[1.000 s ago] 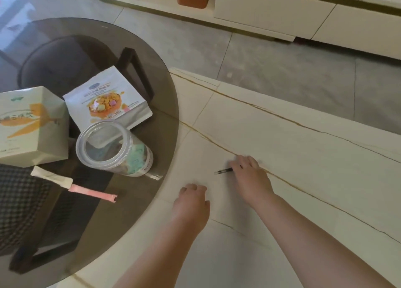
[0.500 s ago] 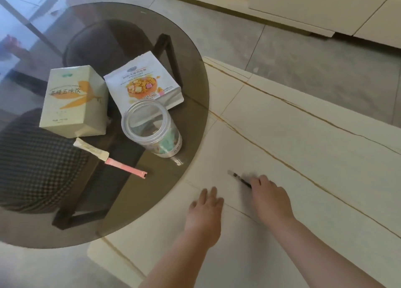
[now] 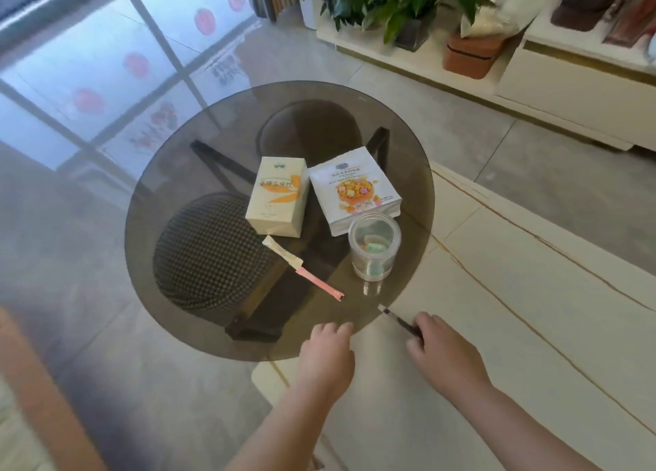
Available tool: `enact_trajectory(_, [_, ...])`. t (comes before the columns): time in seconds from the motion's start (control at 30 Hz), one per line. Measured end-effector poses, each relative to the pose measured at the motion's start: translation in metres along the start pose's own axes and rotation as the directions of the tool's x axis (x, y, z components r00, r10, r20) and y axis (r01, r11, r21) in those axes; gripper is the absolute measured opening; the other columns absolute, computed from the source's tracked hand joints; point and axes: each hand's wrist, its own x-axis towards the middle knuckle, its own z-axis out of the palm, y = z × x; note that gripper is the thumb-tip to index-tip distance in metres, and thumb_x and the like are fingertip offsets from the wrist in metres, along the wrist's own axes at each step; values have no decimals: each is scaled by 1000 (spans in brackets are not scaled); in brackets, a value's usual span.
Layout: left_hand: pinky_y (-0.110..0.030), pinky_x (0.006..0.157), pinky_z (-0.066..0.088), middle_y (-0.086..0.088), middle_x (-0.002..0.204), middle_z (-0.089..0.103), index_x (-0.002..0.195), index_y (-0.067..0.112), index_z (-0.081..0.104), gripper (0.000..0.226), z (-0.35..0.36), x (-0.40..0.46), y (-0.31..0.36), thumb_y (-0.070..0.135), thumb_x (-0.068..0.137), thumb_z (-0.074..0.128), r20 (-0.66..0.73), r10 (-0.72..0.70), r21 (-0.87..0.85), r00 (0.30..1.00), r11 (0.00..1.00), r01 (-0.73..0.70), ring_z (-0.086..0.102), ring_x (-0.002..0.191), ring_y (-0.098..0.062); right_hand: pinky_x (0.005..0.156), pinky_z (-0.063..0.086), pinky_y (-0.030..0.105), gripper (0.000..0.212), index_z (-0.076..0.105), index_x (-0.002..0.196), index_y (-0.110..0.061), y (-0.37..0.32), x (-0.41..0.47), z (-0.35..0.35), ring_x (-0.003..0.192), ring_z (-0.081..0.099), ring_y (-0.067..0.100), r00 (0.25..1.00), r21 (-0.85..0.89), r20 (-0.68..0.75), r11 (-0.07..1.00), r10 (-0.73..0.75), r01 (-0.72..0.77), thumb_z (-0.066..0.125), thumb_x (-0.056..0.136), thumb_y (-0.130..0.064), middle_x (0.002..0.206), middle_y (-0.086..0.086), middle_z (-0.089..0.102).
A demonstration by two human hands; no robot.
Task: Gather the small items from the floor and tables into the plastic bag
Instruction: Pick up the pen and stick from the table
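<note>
A round dark glass worktop point(image 3: 170, 201) sits beside a pale stone worktop point(image 3: 532, 293); on the glass stand a box point(image 3: 277, 195), a snack bag point(image 3: 355, 190) and a clear jar point(image 3: 373, 246); the right hand point(image 3: 443, 350) grips a thin pen point(image 3: 397, 319) in curled fingers; the left hand point(image 3: 328, 353) has loosely curled fingers holding nothing.

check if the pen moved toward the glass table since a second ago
Yes. The pen, held by the right hand, has shifted left across the white table; its tip now reaches the glass table's rim.
</note>
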Motion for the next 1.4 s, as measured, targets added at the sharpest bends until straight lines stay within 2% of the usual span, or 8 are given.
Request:
enact_trajectory(0.13, [-36,100,46,-1,132,52,138,24,45,40,-28,9,-35,20,98,44,-86,-62,-43,994,997,59,42,127,-23,52,33,22,11,43,86,-24,-40,4,6,67,48,11,998,7,37,998,-60,60,40,96,-28,79,-8,47])
enact_trajectory(0.3, [-35,105,45,0,141,46,144,25,39,46,-51,43,-78,19,99,44,-116,-77,-59,990,996,71,39,132,-21,56,36,21,20,56,110,-23,-77,26,29,79,53,16,995,4,67,998,-67,67,41,98,-30,91,-6,45])
enact_trajectory(0.63, [-33,95,50,1,156,26,146,25,36,61,-82,127,-132,1,92,51,-131,100,133,986,988,-82,33,137,-23,74,48,30,22,52,112,-22,-131,105,62,99,60,18,998,-6,-11,998,56,-56,49,96,-35,114,-5,52])
enact_trajectory(0.83, [-33,97,47,-4,148,36,146,21,36,60,-76,143,-153,8,91,57,-130,144,209,981,971,-114,35,135,-24,68,49,27,32,44,125,-21,-153,122,82,99,62,18,996,-106,-53,992,68,-74,52,96,-32,122,-2,50])
enact_trajectory(1.0, [-28,74,45,-4,121,48,125,18,52,40,-62,150,-159,15,87,65,-146,145,275,979,956,-101,45,108,-20,60,42,27,37,42,125,-19,-148,125,93,98,63,20,990,-208,-33,968,136,-140,59,92,-19,118,0,55])
enact_trajectory(1.13, [-30,84,41,-3,120,49,121,19,54,32,-52,149,-160,23,90,62,-180,177,313,968,943,-114,44,109,-21,63,43,28,28,48,118,-17,-141,122,94,92,65,22,981,-215,-19,957,194,-194,56,91,-15,113,2,58])
enact_trajectory(1.27, [-34,93,39,-1,119,57,118,19,54,27,-47,137,-154,32,94,55,-199,98,202,975,978,-57,48,112,-22,68,44,30,23,51,113,-16,-137,115,93,93,62,22,968,-82,-22,965,250,-251,47,93,-27,108,2,57])
enact_trajectory(1.4, [-30,79,40,1,106,64,111,19,52,22,-49,104,-148,34,94,55,-179,14,43,984,999,-6,57,99,-19,67,46,31,26,54,105,-15,-135,96,86,88,60,22,966,63,25,964,256,-257,41,95,-36,97,2,58])
